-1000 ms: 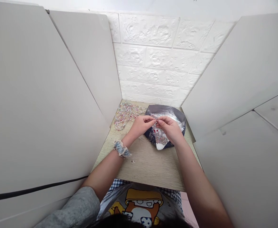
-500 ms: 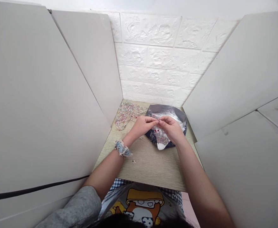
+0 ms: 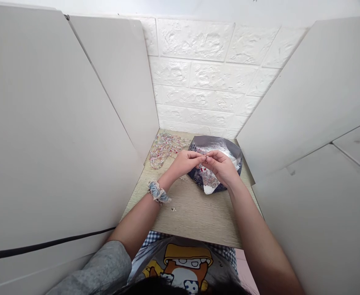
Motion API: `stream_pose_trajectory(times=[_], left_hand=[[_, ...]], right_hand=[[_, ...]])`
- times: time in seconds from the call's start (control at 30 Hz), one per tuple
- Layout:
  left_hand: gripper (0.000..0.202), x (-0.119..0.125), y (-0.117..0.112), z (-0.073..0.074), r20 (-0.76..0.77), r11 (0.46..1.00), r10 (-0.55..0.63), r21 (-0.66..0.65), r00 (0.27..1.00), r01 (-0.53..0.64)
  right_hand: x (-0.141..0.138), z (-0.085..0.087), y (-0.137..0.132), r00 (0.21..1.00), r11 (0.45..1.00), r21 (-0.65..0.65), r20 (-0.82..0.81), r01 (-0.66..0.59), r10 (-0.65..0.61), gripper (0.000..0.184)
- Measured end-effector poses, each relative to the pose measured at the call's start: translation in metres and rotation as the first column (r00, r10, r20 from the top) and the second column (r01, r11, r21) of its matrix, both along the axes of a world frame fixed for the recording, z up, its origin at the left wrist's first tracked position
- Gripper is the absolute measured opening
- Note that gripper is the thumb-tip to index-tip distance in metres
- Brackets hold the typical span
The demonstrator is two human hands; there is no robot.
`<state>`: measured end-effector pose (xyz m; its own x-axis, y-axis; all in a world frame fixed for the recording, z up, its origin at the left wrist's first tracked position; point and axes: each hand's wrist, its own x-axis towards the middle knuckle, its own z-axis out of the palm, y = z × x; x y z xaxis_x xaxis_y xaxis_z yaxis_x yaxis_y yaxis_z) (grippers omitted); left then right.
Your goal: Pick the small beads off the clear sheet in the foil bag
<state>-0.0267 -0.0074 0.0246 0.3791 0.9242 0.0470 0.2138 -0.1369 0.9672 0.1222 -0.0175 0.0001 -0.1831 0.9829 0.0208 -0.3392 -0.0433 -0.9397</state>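
Beads (image 3: 210, 180), tiny, mostly pale pink and clear with a few red ones, sit in the open mouth of a dark blue patterned bag (image 3: 196, 177) with a silvery inside. Bag lies toward the far right of the wooden tabletop (image 3: 198, 217), a white flap (image 3: 208, 189) poking out at its near edge. Multicolored bead strands (image 3: 163, 148) heaped at far left, near the wall (image 3: 198, 73).

Versus a second ago: almost no change. Hands same spot, bag and strands unmoved, framing shifted slightly.

Left hand (image 3: 183, 163) reaches in from the left, palm down, blue scrunchie (image 3: 158, 191) at the wrist; right hand (image 3: 224, 169) comes from the right, fingers curled. Thumbs and index fingers meet above the bag, tips together. Cannot tell whether either hand grips anything; too small to see.
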Motion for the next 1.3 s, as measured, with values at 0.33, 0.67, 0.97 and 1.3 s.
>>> stream_pose_trajectory(times=[0.33,0.67,0.97,1.3], left_hand=[[0.033,-0.0007,0.0004,0.0008,0.006,1.0,-0.006,-0.008,1.0,0.006],[0.033,-0.0016,-0.0003,0.0031,-0.02,1.0,-0.01,-0.003,1.0,0.01],[0.033,-0.0015,0.0009,0.0017,-0.015,0.999,-0.017,-0.039,1.0,0.017],[0.036,-0.0038,0.0004,0.0033,0.123,0.966,-0.154,-0.188,0.98,0.175]], right_hand=[[-0.0013,0.0024,-0.0018,1.0,1.0,-0.001,0.0,0.02,-0.02,0.022],[-0.0012,0.0017,-0.0013,1.0,1.0,-0.005,0.01,0.008,-0.008,0.02],[-0.0016,0.0013,-0.0004,0.999,1.0,0.001,0.037,0.006,-0.006,0.021],[-0.0026,0.0001,-0.0008,0.998,0.998,0.046,0.053,-0.04,0.038,0.017]])
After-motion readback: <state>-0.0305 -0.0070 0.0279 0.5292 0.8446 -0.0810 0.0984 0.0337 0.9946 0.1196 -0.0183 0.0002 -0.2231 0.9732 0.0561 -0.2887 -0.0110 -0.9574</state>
